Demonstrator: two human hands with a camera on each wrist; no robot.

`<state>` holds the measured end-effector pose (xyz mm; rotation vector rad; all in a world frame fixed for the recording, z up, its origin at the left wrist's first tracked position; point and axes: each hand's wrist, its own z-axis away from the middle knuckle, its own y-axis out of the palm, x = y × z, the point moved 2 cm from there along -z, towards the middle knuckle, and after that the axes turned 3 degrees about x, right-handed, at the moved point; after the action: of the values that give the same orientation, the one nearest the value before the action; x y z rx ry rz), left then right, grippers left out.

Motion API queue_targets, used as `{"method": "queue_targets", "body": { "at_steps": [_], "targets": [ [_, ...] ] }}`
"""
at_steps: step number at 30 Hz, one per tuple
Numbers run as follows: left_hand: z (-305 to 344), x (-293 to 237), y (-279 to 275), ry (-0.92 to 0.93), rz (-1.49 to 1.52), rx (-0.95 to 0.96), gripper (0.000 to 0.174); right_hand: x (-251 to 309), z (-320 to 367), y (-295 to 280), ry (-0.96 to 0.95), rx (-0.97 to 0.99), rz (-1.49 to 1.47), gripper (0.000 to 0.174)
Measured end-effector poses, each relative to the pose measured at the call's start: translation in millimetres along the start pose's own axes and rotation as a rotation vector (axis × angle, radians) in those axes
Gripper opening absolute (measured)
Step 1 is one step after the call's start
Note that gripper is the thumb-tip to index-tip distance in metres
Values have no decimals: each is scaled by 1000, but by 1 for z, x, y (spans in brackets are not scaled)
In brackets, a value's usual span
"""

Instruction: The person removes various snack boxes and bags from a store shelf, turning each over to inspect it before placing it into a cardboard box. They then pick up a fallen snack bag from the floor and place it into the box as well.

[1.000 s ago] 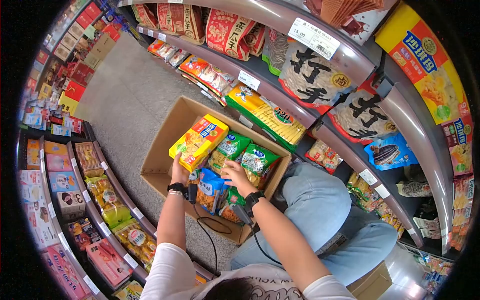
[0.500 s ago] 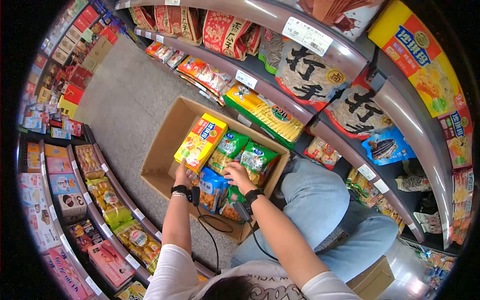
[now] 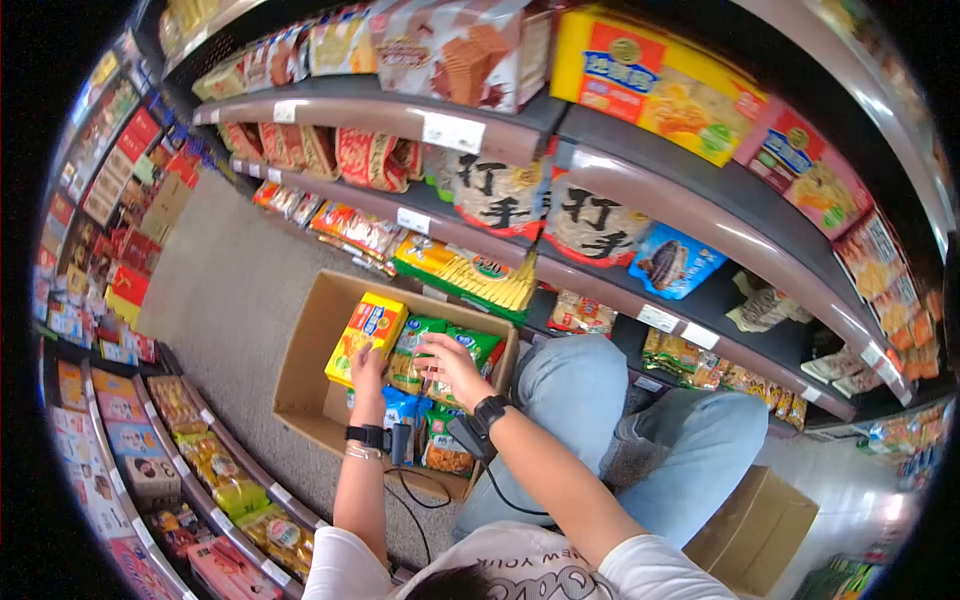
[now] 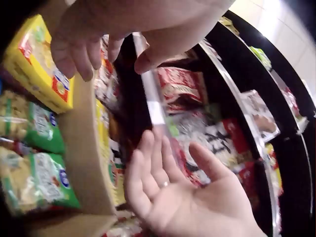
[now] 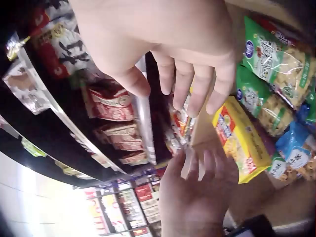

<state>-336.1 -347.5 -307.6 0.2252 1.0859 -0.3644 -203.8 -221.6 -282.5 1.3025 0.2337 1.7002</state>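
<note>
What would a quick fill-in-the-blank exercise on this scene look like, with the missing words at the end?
1. The pack nearest the left hand is mostly ____ in colour.
2. Green bags and a blue bag sit in a box made of ____.
3. Neither the left hand nor the right hand holds anything, so both are ____.
4. The person's jeans are light ____.

Missing words: yellow; cardboard; empty; blue.

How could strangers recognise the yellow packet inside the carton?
On the grey floor stands an open, snack-filled brown cardboard box. At its far left sits the rectangular yellow-and-red packet. Its boxy shape distinguishes it from the green plastic bags and blue plastic bag alongside.
</note>
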Motion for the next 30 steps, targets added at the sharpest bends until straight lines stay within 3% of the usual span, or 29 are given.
{"method": "queue_targets", "body": {
  "at_steps": [3,7,12,13,15,19,25,30],
  "targets": [
    [43,-33,64,127,37,267,40,47,43,-7,-101,83,-105,32],
    [102,-73,154,191,74,531,38,114,115,-29,-395,272,-261,36],
    [152,-89,248,264,10,747,36,179,196,-87,-685,91,-216,35],
    [158,-89,263,259,3,781,37,187,207,-102,-739,35,-167,43],
    [168,-88,292,341,-10,860,38,202,229,-123,-803,-49,-188,36],
    [185,-83,345,402,-19,986,41,221,239,-176,-870,-309,-26,47],
    [156,-35,409,581,-92,847,53,232,220,-230,-888,-663,213,58],
    [113,15,431,739,-204,739,59,246,189,-270,-988,-827,520,50]
  ]
}}
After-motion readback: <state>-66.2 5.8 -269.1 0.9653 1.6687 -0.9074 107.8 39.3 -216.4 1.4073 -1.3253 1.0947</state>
